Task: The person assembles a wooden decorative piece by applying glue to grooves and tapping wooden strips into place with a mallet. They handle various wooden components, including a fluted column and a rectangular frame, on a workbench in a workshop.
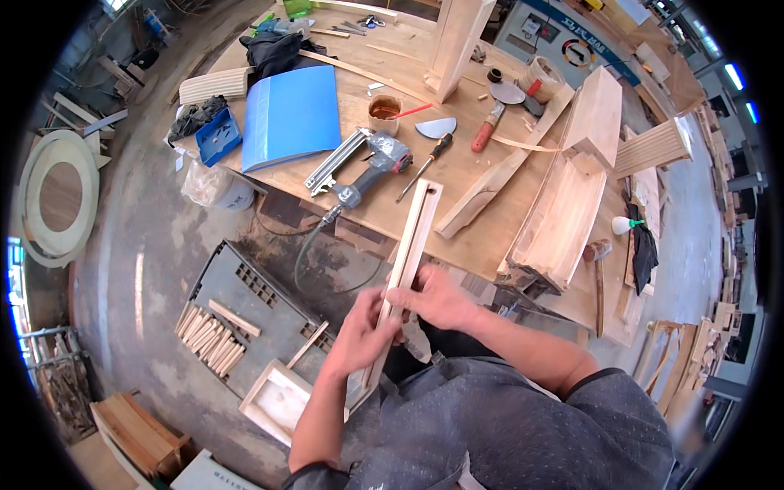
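Note:
A long pale strip of wood with a groove along its face [415, 222] is held upright and slightly tilted in front of my body. My left hand [365, 328] wraps round its lower part. Higher up, my right hand [434, 298] grips the same strip, its thumb across the grooved face. Beyond the strip's top end, on the workbench [482, 245], lie a grey nail gun [374, 167] with its air hose and a screwdriver [426, 166]. The strip's lower end is partly hidden behind my left hand and wrist.
A blue folder [291, 117] and a cup of brown liquid [384, 113] sit on the bench. Wooden box-like frames [572, 184] stand at its right. Below left, a grey plastic pallet [237, 286] carries short wood sticks [211, 339] and a shallow wooden box [279, 400].

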### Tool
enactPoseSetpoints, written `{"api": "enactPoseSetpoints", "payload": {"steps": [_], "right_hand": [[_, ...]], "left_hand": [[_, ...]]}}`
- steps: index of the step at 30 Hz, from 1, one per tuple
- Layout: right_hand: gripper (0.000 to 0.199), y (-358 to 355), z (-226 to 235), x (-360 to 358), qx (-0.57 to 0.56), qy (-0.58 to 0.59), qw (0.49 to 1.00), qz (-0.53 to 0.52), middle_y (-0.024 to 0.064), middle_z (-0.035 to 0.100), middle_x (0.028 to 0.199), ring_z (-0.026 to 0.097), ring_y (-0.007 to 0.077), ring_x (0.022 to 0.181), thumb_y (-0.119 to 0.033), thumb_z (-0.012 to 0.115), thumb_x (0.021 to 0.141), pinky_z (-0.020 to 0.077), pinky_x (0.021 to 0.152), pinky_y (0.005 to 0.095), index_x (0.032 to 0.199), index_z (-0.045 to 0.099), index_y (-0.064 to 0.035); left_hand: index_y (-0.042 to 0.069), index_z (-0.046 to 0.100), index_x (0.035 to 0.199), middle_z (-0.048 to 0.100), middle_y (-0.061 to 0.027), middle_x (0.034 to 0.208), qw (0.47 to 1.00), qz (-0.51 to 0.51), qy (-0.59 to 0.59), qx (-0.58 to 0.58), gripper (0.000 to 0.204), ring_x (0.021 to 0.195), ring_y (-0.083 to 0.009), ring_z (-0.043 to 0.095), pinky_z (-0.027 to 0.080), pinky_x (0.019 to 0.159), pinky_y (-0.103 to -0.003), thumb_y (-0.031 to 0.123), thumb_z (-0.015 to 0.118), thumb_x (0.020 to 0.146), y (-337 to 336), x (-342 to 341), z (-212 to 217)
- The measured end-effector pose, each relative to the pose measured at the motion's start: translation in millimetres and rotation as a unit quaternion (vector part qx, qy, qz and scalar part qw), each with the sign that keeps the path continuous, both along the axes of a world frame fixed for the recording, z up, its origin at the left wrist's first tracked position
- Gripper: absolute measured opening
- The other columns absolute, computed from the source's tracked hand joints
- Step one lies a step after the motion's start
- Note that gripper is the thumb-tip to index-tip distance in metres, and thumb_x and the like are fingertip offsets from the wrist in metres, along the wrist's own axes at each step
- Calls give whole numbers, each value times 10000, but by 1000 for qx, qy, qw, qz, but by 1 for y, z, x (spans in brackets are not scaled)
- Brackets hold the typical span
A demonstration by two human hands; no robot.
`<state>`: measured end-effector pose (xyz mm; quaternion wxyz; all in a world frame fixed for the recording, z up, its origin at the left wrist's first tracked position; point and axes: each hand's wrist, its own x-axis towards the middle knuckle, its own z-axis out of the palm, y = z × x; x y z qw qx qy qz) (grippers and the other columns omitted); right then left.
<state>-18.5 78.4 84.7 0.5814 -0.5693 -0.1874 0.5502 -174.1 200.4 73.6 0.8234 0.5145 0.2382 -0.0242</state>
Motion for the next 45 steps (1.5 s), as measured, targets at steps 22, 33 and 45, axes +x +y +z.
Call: {"api": "enactPoseSetpoints", "payload": {"steps": [22, 33, 45], "right_hand": [[228, 174, -55, 286, -100, -373, 905, -178, 172, 714, 995, 681, 317, 920, -201, 647, 975, 528, 816, 390, 1086, 710, -12], [145, 192, -68, 298, -59, -485, 865, -111, 166, 726, 944, 684, 343, 872, -155, 679, 946, 533, 778, 409, 976, 715, -18], [220, 188, -76, 307, -96, -403, 902, -121, 127, 737, 840, 707, 231, 784, -227, 687, 966, 540, 732, 329, 994, 736, -14]], "left_hand": [[56, 574, 1293, 600, -58, 781, 978, 199, 61, -17, 478, 621, -141, 566, 464, 551, -264, 473, 487, 1076, 142, 155, -52], [45, 583, 1270, 614, -70, 812, 982, 170, 54, -64, 435, 666, -152, 586, 488, 595, -270, 428, 497, 1081, 194, 204, -69], [55, 579, 1152, 680, -84, 943, 980, 150, 50, -118, 245, 794, -154, 663, 546, 714, -283, 286, 556, 1075, 204, 216, -67]]}}
